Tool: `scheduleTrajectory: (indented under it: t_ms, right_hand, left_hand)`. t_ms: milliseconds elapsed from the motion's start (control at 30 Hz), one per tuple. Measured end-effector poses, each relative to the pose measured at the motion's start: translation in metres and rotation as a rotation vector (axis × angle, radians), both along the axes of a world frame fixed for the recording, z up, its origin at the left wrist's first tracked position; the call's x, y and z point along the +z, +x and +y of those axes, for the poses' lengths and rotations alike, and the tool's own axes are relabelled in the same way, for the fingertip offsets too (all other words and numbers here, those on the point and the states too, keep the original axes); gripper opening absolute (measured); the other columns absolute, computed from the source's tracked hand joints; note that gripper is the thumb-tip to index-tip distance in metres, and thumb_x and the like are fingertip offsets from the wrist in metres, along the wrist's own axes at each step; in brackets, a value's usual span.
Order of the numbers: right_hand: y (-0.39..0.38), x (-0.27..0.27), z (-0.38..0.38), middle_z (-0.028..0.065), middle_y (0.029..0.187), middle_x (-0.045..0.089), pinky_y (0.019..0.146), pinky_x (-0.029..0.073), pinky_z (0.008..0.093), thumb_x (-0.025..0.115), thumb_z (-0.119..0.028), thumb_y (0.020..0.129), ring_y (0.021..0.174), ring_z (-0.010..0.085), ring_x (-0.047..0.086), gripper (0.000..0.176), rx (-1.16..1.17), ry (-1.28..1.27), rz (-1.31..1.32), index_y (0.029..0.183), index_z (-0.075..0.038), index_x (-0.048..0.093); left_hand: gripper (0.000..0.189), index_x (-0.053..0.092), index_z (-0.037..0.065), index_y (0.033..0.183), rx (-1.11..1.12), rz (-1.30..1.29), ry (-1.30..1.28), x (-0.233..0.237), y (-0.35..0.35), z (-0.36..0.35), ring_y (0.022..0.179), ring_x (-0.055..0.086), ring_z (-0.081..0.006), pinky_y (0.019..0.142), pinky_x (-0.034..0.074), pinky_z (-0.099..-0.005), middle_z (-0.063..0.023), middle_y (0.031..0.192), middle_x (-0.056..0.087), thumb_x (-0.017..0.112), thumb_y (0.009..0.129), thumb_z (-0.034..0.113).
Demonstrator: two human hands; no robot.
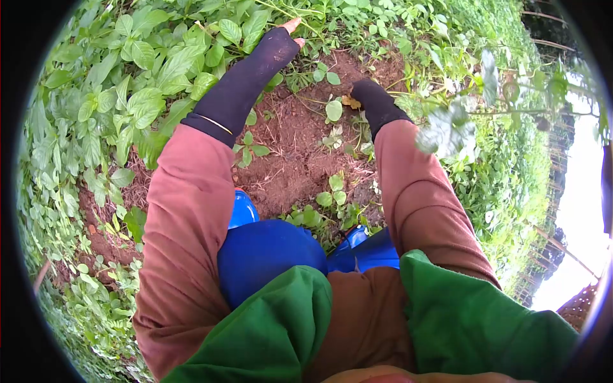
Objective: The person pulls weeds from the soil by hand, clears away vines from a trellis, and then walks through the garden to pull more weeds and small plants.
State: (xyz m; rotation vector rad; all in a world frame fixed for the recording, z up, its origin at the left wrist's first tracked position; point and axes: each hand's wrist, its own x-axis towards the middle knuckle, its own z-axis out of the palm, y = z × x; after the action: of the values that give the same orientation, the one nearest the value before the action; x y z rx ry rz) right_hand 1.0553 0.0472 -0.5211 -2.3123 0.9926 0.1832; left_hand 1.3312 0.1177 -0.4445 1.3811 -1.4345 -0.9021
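Note:
My left hand (287, 37), in a black sleeve-like glove, reaches into low green weeds (313, 41) at the top of the view. Its bare fingertips stick out, apart, beside a thin stem. My right hand (373, 102), also covered in black, points down close to the reddish soil (290, 140). A yellowish dry leaf (350, 102) lies right at its edge. The fingers of this hand are hidden by the dark cloth and the angle. Small broad-leaved seedlings (334, 110) grow between the two hands.
Dense leafy plants (140, 83) fill the left side, and more greenery (511, 172) spreads right. A grey-green leaf (447, 131) hangs near the camera over my right forearm. Below are my blue-clad knees (271, 258) and a green garment (274, 325). Poles (562, 249) stand far right.

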Motion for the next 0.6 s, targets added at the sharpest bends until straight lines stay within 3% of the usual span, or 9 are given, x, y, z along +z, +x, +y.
scheduleTrajectory:
  t_ms: [67, 133, 200, 267, 300, 400, 433, 533, 600]
  right_hand:
    - [-0.002, -0.014, -0.008, 0.0101, 0.133, 0.041, 0.1, 0.033, 0.031, 0.049, -0.021, 0.084, 0.125, 0.0206, 0.035, 0.049, 0.32, -0.249, 0.159, 0.132, -0.014, 0.039]
    - [-0.022, -0.02, 0.003, 0.0109, 0.129, 0.045, 0.096, 0.037, 0.0336, 0.049, -0.019, 0.084, 0.12, 0.0213, 0.042, 0.037, 0.228, -0.307, 0.073, 0.12, -0.01, 0.05]
    - [-0.055, -0.003, 0.026, 0.0119, 0.119, 0.052, 0.09, 0.042, 0.0362, 0.052, -0.017, 0.082, 0.108, 0.023, 0.051, 0.026, 0.05, -0.322, 0.245, 0.106, -0.007, 0.059]
    - [-0.049, 0.064, 0.059, 0.0115, 0.111, 0.057, 0.084, 0.044, 0.0379, 0.049, -0.02, 0.082, 0.099, 0.0269, 0.056, 0.027, -0.07, -0.213, 0.601, 0.107, -0.015, 0.057]
    - [-0.031, 0.098, 0.065, 0.0104, 0.112, 0.057, 0.084, 0.044, 0.0381, 0.044, -0.024, 0.083, 0.099, 0.0295, 0.056, 0.034, -0.059, -0.117, 0.742, 0.116, -0.024, 0.053]
    - [-0.033, 0.115, 0.078, 0.0112, 0.097, 0.062, 0.077, 0.046, 0.0395, 0.046, -0.025, 0.083, 0.088, 0.0304, 0.059, 0.031, -0.163, -0.137, 0.534, 0.111, -0.016, 0.055]
    - [-0.048, 0.103, 0.072, 0.0151, 0.092, 0.061, 0.076, 0.046, 0.0397, 0.046, -0.028, 0.084, 0.087, 0.0315, 0.058, 0.032, -0.009, -0.286, 0.328, 0.107, -0.009, 0.057]
    - [-0.074, 0.102, 0.064, 0.0123, 0.077, 0.059, 0.069, 0.045, 0.0336, 0.049, -0.031, 0.087, 0.075, 0.0232, 0.058, 0.029, -0.333, -0.182, -0.001, 0.093, -0.003, 0.057]
    - [-0.066, 0.128, 0.053, 0.0034, 0.07, 0.054, 0.057, 0.042, 0.0263, 0.051, -0.029, 0.088, 0.063, 0.011, 0.052, 0.026, -0.591, 0.044, -0.355, 0.089, -0.004, 0.053]
  left_hand:
    - [0.061, 0.035, 0.009, 0.134, -0.01, -0.001, 0.057, 0.005, 0.003, 0.001, 0.109, 0.052, -0.0201, 0.09, 0.042, -0.031, -0.018, 0.127, 0.046, 0.06, 0.079, 0.014]
    - [0.059, 0.039, 0.008, 0.13, 0.017, 0.032, 0.115, 0.017, 0.006, 0.007, 0.113, 0.049, -0.025, 0.094, 0.038, -0.0321, -0.0184, 0.125, 0.048, 0.061, 0.076, 0.017]
    - [0.059, 0.039, 0.007, 0.13, 0.018, 0.052, 0.135, 0.02, 0.005, 0.009, 0.116, 0.047, -0.0249, 0.095, 0.038, -0.0322, -0.0184, 0.124, 0.048, 0.061, 0.076, 0.018]
    - [0.06, 0.035, 0.007, 0.133, -0.002, 0.052, 0.118, 0.012, 0.006, 0.005, 0.116, 0.046, -0.0197, 0.091, 0.041, -0.0315, -0.0181, 0.126, 0.047, 0.061, 0.079, 0.014]
    - [0.059, 0.036, 0.007, 0.133, 0.004, 0.037, 0.06, 0.004, 0.005, 0.002, 0.116, 0.047, -0.0194, 0.092, 0.04, -0.0316, -0.0177, 0.126, 0.047, 0.061, 0.079, 0.015]
    - [0.059, 0.036, 0.007, 0.132, -0.005, -0.026, 0.084, 0.022, 0.004, 0.006, 0.116, 0.047, -0.019, 0.093, 0.039, -0.0316, -0.0172, 0.126, 0.047, 0.061, 0.079, 0.014]
    - [0.059, 0.036, 0.007, 0.132, -0.001, -0.025, 0.099, 0.022, 0.004, 0.006, 0.116, 0.046, -0.0189, 0.093, 0.039, -0.0312, -0.0171, 0.126, 0.047, 0.061, 0.079, 0.014]
    - [0.059, 0.036, 0.008, 0.132, 0.003, -0.003, 0.107, 0.015, 0.001, 0.005, 0.115, 0.047, -0.0186, 0.092, 0.04, -0.0302, -0.0167, 0.126, 0.047, 0.061, 0.08, 0.014]
    - [0.058, 0.036, 0.009, 0.133, 0.016, 0.032, 0.062, -0.005, 0.001, -0.001, 0.113, 0.049, -0.0186, 0.091, 0.041, -0.0296, -0.0163, 0.126, 0.047, 0.06, 0.08, 0.014]
